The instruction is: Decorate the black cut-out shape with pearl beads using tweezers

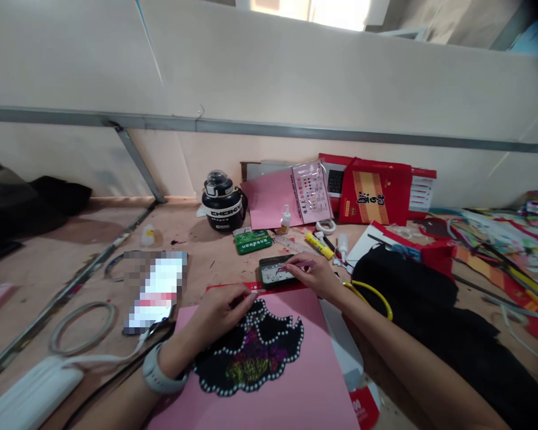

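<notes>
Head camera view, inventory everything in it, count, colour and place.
Sheet: one, pink, foreground
Beaded cutout: one, mainly black, on sheet
Tin: one, dark green, beyond sheet
Slim tool: one, purplish, over tin
Case: one, green, beyond tin
Jug: one, black, left of centre
Small bottles: at least three, whitish, scattered
Tube: one, yellow, right of case
Tape roll: one, white, beyond tube
Packet: one, pink, beside jug
Bag: one, red, beside packet
Phone: one, pale display, left
Cloth: one, black, right
Strips: uncounted, multicoloured, far right
Watch: one, pale, foreground left
Left hand: one, bare, over sheet
Right hand: one, bare, holding slim tool
</notes>
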`<control>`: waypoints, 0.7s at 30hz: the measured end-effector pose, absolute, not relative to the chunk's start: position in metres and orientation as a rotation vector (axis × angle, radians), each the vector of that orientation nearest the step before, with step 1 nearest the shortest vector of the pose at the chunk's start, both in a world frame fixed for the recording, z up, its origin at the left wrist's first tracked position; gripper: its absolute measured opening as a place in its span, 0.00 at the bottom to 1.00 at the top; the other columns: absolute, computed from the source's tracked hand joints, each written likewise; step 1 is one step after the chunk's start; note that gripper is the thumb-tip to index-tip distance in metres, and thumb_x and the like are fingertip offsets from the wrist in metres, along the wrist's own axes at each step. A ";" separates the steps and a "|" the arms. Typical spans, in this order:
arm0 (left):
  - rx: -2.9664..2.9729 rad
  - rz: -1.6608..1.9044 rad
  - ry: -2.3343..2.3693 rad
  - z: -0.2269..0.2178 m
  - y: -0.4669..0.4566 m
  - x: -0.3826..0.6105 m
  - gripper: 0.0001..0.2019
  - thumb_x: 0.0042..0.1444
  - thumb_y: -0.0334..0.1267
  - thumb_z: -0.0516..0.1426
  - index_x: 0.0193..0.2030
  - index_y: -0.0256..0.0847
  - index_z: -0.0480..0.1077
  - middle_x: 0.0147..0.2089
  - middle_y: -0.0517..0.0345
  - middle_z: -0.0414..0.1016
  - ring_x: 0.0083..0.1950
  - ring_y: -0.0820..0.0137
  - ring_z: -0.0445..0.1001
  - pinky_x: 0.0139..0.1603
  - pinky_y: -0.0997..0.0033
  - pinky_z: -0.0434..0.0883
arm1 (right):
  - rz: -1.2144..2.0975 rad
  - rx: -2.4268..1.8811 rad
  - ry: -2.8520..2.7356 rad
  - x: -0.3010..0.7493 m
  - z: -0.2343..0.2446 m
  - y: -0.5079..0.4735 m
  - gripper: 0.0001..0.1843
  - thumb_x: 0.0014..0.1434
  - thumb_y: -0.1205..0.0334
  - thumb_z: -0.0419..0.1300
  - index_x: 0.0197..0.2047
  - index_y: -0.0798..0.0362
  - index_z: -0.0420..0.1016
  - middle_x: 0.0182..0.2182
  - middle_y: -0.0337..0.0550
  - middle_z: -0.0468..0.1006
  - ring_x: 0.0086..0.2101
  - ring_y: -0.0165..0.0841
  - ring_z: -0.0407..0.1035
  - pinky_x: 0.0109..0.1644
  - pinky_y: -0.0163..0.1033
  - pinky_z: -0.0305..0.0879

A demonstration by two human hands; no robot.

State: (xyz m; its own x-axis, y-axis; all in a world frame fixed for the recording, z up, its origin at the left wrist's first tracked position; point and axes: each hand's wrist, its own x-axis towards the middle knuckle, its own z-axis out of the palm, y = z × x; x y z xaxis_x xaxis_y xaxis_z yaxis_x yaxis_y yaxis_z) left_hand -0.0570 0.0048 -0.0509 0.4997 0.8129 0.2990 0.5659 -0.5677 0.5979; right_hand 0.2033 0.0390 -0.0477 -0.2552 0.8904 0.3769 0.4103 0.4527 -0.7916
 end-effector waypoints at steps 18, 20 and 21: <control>2.354 0.766 1.180 -0.052 0.004 -0.058 0.12 0.64 0.41 0.52 0.32 0.40 0.70 0.26 0.59 0.71 0.26 0.72 0.67 0.28 0.69 0.64 | 0.658 -1.156 -1.818 0.207 -0.059 0.039 0.10 0.60 0.58 0.61 0.44 0.49 0.79 0.41 0.45 0.83 0.40 0.40 0.77 0.46 0.48 0.74; 2.355 0.778 1.173 -0.052 0.004 -0.058 0.12 0.64 0.41 0.52 0.32 0.39 0.70 0.26 0.59 0.71 0.26 0.73 0.67 0.28 0.70 0.64 | 0.654 -1.145 -1.828 0.207 -0.060 0.040 0.11 0.60 0.59 0.61 0.46 0.49 0.79 0.42 0.45 0.82 0.41 0.39 0.77 0.47 0.47 0.74; 2.355 0.782 1.167 -0.053 0.004 -0.058 0.12 0.64 0.40 0.52 0.33 0.39 0.71 0.26 0.59 0.71 0.26 0.73 0.67 0.28 0.70 0.64 | 0.647 -1.134 -1.836 0.208 -0.061 0.041 0.11 0.60 0.59 0.61 0.46 0.49 0.78 0.43 0.45 0.82 0.42 0.39 0.77 0.47 0.47 0.74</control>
